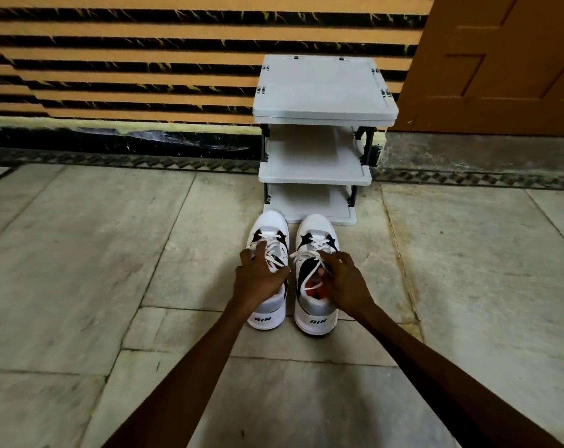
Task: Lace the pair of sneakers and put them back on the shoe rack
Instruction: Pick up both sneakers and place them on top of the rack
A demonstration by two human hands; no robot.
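Observation:
Two white, grey and black sneakers stand side by side on the stone floor, heels toward me, toes toward a white shoe rack (314, 176). My left hand (258, 279) lies over the collar of the left sneaker (269, 315), fingers spread on its white laces. My right hand (343, 279) rests on the right sneaker (316, 313), fingers at its collar and touching a loose lace (309, 279) that trails over the orange lining. Both sneakers show laces threaded across the upper eyelets. Whether either hand grips its shoe is unclear.
The rack has a flat top (322, 88) and two lower shelves, all bare. Behind it rises an orange-and-black striped wall (129, 59); a brown wooden door (506, 59) stands at the right. Pale stone slabs (80, 270) spread around me.

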